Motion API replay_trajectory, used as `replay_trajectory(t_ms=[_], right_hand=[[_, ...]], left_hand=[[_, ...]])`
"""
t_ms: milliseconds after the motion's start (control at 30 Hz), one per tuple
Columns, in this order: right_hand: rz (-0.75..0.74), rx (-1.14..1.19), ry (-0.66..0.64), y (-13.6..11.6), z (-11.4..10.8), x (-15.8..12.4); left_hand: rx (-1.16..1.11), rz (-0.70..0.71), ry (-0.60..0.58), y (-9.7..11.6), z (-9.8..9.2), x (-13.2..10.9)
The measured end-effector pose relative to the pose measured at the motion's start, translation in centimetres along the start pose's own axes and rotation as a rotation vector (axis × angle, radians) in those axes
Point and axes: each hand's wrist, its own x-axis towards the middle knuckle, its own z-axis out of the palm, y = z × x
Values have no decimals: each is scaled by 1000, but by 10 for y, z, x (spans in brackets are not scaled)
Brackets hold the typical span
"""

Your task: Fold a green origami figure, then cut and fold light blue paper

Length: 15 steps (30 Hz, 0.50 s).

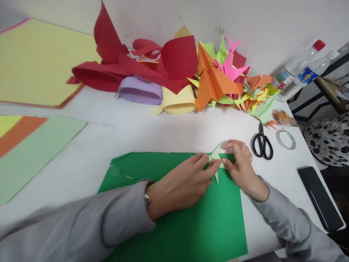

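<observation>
The left hand (181, 185) lies palm down on the dark green sheet (191, 222), its fingers stretched forward and pressing on the small pale green folded paper (216, 154). The right hand (240, 165) meets it from the other side, fingers curled and pinching the same folded paper at its right edge. That paper sits on the upper right part of the green sheet, between the two hands, with one point sticking up and another pointing down toward the person.

The white desk (152, 127) carries everything. At far left lie large flat sheets: a yellow sheet (38, 62) at the back and a light green sheet (35, 156) with an orange strip nearer. Along the wall stand curled red paper pieces (131, 65), a lilac roll (140, 91) and a pale yellow roll (178, 102). Just right of these is a heap of folded paper figures (226, 80) in orange, pink and green. Two plastic bottles (300, 69) lie at the far right corner. A black phone (320, 198) rests near the right edge. Black scissors (262, 142) lie just right of the right hand, and a tape roll (285, 139) lies beside them.
</observation>
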Motion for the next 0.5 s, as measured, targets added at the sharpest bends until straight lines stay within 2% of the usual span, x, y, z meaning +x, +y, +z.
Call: replay_trajectory(t_ms=[300, 400, 500], right_hand=[[33, 88, 14, 3, 0, -2], [-107, 106, 82, 1, -7, -6], [-291, -66, 127, -4, -15, -11]], left_hand=[[11, 30, 113, -2, 2, -4], [13, 37, 85, -2, 2, -4], [3, 32, 80, -2, 1, -3]])
